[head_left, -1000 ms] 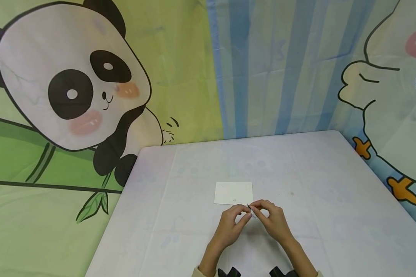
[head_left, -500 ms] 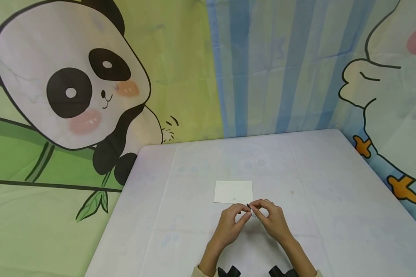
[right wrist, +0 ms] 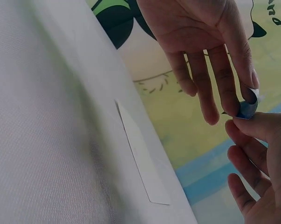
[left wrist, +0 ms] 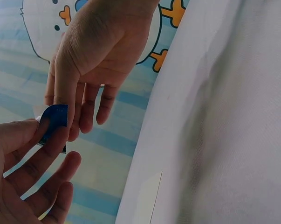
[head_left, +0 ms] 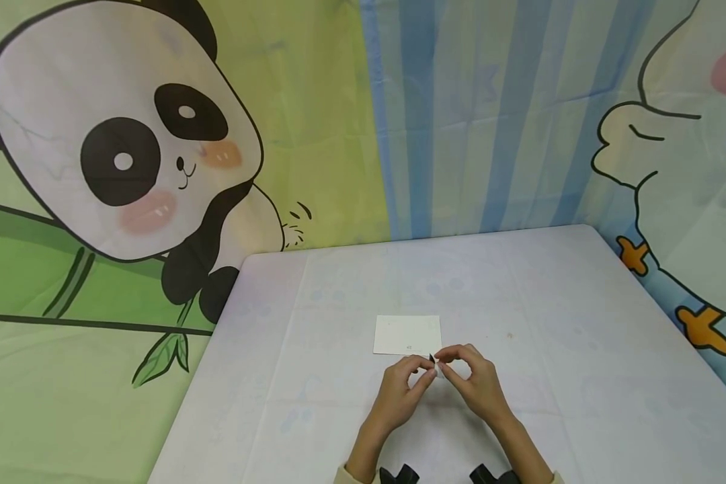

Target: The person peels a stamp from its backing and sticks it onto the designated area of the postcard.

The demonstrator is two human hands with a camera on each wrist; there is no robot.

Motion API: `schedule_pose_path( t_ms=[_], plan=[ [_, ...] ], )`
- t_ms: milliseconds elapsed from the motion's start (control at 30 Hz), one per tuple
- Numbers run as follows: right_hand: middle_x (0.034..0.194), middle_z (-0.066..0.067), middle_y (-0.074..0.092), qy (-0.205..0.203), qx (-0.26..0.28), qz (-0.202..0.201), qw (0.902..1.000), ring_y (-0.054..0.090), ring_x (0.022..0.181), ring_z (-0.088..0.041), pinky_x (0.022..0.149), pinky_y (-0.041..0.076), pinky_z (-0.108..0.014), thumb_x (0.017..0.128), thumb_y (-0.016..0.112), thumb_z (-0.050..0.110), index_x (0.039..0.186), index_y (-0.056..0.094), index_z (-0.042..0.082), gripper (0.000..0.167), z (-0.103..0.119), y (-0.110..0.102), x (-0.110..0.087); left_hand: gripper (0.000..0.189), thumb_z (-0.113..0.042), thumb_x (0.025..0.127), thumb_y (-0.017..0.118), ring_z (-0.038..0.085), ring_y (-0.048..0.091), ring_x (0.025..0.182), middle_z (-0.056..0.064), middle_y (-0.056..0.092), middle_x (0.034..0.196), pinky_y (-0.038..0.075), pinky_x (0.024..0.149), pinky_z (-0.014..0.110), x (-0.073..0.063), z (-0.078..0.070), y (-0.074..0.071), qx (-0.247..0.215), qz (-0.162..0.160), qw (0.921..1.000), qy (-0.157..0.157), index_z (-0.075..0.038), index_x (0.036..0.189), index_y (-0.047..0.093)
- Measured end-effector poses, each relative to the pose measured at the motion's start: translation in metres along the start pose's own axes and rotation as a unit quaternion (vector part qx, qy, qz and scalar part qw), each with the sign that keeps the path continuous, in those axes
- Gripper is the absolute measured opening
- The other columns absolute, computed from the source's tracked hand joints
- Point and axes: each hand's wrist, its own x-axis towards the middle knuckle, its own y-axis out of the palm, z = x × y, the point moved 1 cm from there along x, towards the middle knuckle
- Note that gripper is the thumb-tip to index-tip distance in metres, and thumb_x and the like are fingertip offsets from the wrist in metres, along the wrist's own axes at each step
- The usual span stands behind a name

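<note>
Held close together, the left hand [head_left: 401, 390] and right hand [head_left: 480, 386] are both narrowed on a small blue piece [left wrist: 55, 123]. More dark edge is exposed than before and the right fingertips are slightly raised; apparently its grip is being adjusted. Beyond, the white card [head_left: 407, 334] is left unmoved on the worktop [head_left: 314, 323].

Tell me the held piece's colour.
The held piece looks mainly blue, clearest in the left wrist view.

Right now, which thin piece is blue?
The small piece pinched by the left hand and right hand shows blue; the other, a bigger card lying on the table, is white.
</note>
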Motion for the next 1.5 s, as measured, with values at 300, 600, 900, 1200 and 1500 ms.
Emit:
schedule_pose_path(
  t_ms=[300, 600, 900, 1200, 1500],
  plan=[
    [0.089, 0.008, 0.064, -0.006, 0.022, 0.02, 0.9995, 0.059, 0.085, -0.009, 0.076, 0.046, -0.02, 0.075, 0.072, -0.005, 0.093, 0.07, 0.016, 0.028, 0.004, -0.003, 0.0, 0.016, -0.024, 0.095, 0.053, 0.008, 0.059, 0.092, -0.002, 0.065, 0.097, 0.048, 0.076, 0.026, 0.0, 0.003, -0.003, 0.003, -0.011, 0.9999, 0.006, -0.011, 0.096, 0.063],
    [0.09, -0.006, 0.065, -0.009, 0.056, 0.045, 0.9974, 0.058, 0.085, -0.023, 0.079, 0.045, -0.031, 0.069, 0.07, -0.012, 0.096, 0.069, 0.003, 0.031, 0.034, -0.014, 0.005, 0.016, -0.023, 0.095, 0.053, 0.009, 0.059, 0.093, -0.002, 0.065, 0.097, 0.048, 0.076, 0.027, 0.0, 0.002, -0.005, 0.002, -0.014, 0.9999, 0.005, -0.011, 0.096, 0.063],
    [0.088, -0.001, 0.065, -0.009, 0.048, 0.032, 0.9983, 0.055, 0.084, -0.019, 0.075, 0.042, -0.029, 0.073, 0.073, -0.003, 0.094, 0.07, 0.004, 0.023, 0.044, -0.018, 0.009, 0.017, -0.024, 0.095, 0.052, 0.008, 0.059, 0.092, -0.003, 0.065, 0.096, 0.048, 0.077, 0.026, 0.001, 0.001, -0.006, 0.0, -0.014, 0.9999, 0.005, -0.011, 0.097, 0.063],
    [0.087, 0.0, 0.065, -0.003, 0.042, 0.031, 0.9986, 0.055, 0.085, -0.018, 0.076, 0.042, -0.029, 0.076, 0.07, -0.004, 0.093, 0.071, 0.004, 0.02, 0.045, -0.019, 0.01, 0.015, -0.022, 0.095, 0.053, 0.008, 0.059, 0.092, -0.002, 0.065, 0.096, 0.048, 0.076, 0.026, 0.001, 0.002, -0.006, -0.001, -0.019, 0.9997, 0.016, -0.01, 0.096, 0.063],
    [0.088, 0.006, 0.065, 0.007, 0.027, 0.012, 0.9995, 0.055, 0.085, -0.013, 0.072, 0.042, -0.028, 0.081, 0.066, -0.002, 0.093, 0.071, 0.011, 0.018, 0.016, -0.011, 0.003, 0.019, -0.025, 0.095, 0.053, 0.011, 0.06, 0.092, -0.001, 0.066, 0.098, 0.048, 0.078, 0.032, 0.001, 0.001, -0.006, -0.015, -0.01, 0.9998, -0.012, -0.01, 0.097, 0.064]
  ],
)
